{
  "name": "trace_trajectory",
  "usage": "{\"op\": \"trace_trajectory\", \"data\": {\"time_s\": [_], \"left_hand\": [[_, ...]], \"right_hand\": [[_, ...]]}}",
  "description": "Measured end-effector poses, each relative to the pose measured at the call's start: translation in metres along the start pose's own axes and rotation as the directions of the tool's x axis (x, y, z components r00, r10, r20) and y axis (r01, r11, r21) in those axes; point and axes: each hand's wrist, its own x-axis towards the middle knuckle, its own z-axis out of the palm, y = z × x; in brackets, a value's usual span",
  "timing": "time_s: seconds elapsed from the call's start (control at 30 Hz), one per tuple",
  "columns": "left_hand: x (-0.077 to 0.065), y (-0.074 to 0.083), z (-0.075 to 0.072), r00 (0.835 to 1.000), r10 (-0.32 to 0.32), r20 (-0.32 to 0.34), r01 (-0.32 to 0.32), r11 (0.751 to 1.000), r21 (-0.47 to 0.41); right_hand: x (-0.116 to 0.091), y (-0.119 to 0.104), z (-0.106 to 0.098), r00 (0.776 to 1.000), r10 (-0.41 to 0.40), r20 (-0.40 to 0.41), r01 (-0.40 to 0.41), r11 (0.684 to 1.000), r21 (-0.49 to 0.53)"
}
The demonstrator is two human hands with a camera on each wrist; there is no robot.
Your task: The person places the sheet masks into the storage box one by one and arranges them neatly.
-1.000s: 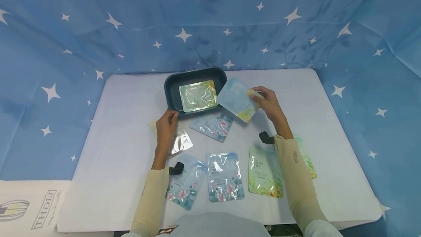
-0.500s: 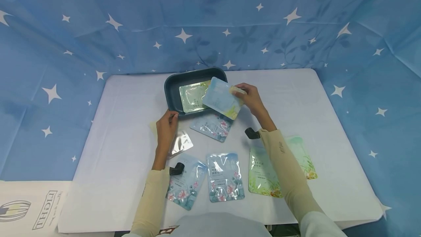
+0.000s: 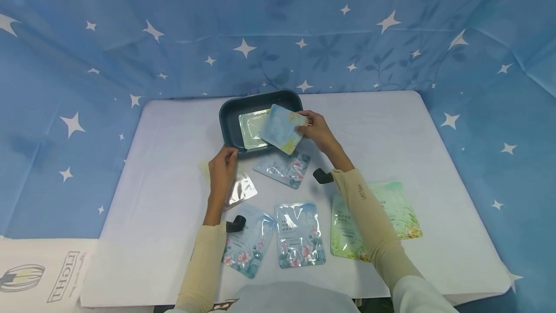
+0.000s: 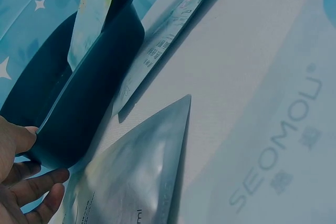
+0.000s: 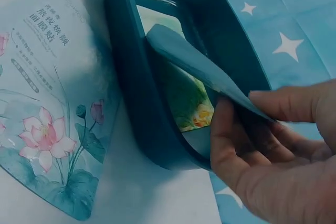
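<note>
My right hand pinches a light blue face mask packet between thumb and fingers at its edge. The packet is tilted over the right part of a dark teal tray, and its lower corner overlaps the front rim. A green face mask packet lies inside the tray, partly hidden under the held one. My left hand holds the tray's front left corner, thumb at the rim and fingers along the outside. Below that hand a silver packet lies on the table, partly covered by the wrist.
A blue lotus packet lies right in front of the tray. Nearer the body are two more blue lotus packets and two green packets, the latter partly under the right forearm. A blue star-print curtain stands behind the white table.
My right hand has moved left with the face mask packet, from beside the tray to over its right part. My left hand stays at the tray's corner.
</note>
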Motion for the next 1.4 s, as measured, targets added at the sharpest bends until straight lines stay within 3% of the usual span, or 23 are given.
{"op": "trace_trajectory", "data": {"time_s": [0.17,0.37,0.57,0.73,0.83,0.97,1.17,1.4], "left_hand": [[0.001,-0.001,0.0,1.0,-0.001,0.003,0.001,1.0,0.007],[0.002,0.0,0.0,1.0,-0.015,0.007,0.015,1.0,0.001],[0.002,0.0,0.0,1.0,-0.007,0.003,0.007,1.0,-0.007],[0.002,0.0,0.0,1.0,-0.001,0.0,0.001,1.0,-0.009],[0.002,0.0,0.0,1.0,-0.003,-0.001,0.003,1.0,-0.007],[0.002,0.0,0.0,1.0,-0.001,-0.005,0.001,1.0,-0.005],[0.003,0.0,0.0,1.0,-0.006,0.003,0.006,1.0,-0.001],[0.001,0.001,0.0,0.999,-0.032,0.005,0.032,0.999,-0.004]], "right_hand": [[-0.003,-0.001,0.002,0.993,-0.02,0.114,0.025,0.999,-0.046],[-0.009,-0.004,0.005,0.982,0.044,0.183,-0.023,0.993,-0.119],[-0.01,-0.003,0.011,0.987,0.034,0.159,0.016,0.954,-0.3],[-0.008,-0.003,0.018,0.999,-0.042,0.02,0.046,0.927,-0.372],[-0.006,0.0,0.02,0.995,-0.087,-0.051,0.063,0.931,-0.36],[-0.006,0.001,0.021,0.992,-0.091,-0.083,0.066,0.962,-0.264],[-0.004,0.0,0.023,0.995,-0.068,-0.075,0.06,0.993,-0.104],[0.004,0.001,0.029,0.996,-0.074,-0.056,0.071,0.996,-0.044]]}}
